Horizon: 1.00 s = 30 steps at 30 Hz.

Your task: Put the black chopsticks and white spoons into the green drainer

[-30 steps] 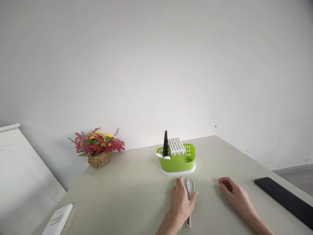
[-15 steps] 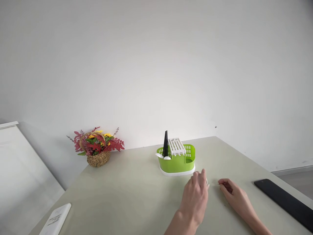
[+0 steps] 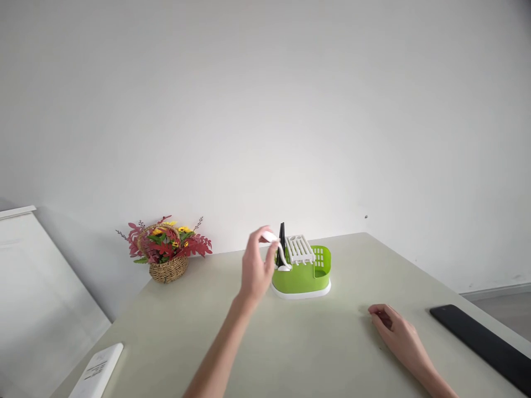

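White spoon (image 3: 269, 237) was pinched in the left hand (image 3: 257, 271) at the left end of the green basket (image 3: 298, 282), not yet let go, black chopsticks (image 3: 282, 230) and another spoon (image 3: 284, 268) already in, right hand (image 3: 396, 330) loosely curled, grip unclear.

I see open table (image 3: 319, 342) between the left hand (image 3: 258, 268) and right hand (image 3: 400, 334); black chopsticks (image 3: 282, 233) and a white rack (image 3: 300, 250) bar the left hand's way rightward.
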### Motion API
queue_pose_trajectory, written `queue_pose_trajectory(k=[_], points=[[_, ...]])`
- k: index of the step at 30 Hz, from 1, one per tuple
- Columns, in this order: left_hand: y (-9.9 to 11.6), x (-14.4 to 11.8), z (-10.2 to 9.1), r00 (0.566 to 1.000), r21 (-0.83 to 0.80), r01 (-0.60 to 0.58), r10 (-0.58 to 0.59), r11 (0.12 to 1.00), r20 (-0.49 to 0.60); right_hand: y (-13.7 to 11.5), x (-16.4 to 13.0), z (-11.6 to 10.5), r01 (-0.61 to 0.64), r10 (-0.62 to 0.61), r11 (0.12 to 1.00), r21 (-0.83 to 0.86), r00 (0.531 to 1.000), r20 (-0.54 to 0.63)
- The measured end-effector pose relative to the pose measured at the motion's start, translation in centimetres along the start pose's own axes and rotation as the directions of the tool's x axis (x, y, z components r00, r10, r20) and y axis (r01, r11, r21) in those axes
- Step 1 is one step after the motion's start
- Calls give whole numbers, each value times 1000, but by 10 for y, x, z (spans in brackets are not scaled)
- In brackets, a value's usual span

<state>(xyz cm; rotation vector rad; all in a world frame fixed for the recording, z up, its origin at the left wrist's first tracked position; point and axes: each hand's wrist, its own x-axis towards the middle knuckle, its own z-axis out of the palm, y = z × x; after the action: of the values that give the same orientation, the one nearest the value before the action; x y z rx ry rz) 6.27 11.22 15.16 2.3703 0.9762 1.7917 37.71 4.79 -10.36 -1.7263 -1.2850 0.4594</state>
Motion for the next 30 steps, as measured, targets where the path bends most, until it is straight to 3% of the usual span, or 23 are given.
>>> queue_pose_trajectory(k=[4, 11, 17, 24, 27, 30], points=[[-42, 11, -13, 980, -50, 161, -166, 986, -113, -4, 0, 0, 0, 0, 1000, -3, 1000, 9], [-89, 0, -6, 956, -90, 291, -293, 952, -9, -5, 0, 0, 13, -13, 1000, -13, 1000, 10], [-106, -18, 5, 926, -94, 358, -340, 929, 166, -2, 2, 0, 14, -14, 1000, -22, 1000, 13], [-118, -39, 11, 861, -26, 435, -407, 900, 305, 0, 2, 1, 8, -8, 1000, -18, 1000, 11], [-121, -44, 9, 840, 8, 456, -434, 890, 325, 1, 1, 0, 0, 0, 1000, -13, 1000, 20], [-129, -52, 7, 837, 44, 482, -475, 875, 271, 1, 0, 0, -7, 8, 1000, -19, 999, 35]])
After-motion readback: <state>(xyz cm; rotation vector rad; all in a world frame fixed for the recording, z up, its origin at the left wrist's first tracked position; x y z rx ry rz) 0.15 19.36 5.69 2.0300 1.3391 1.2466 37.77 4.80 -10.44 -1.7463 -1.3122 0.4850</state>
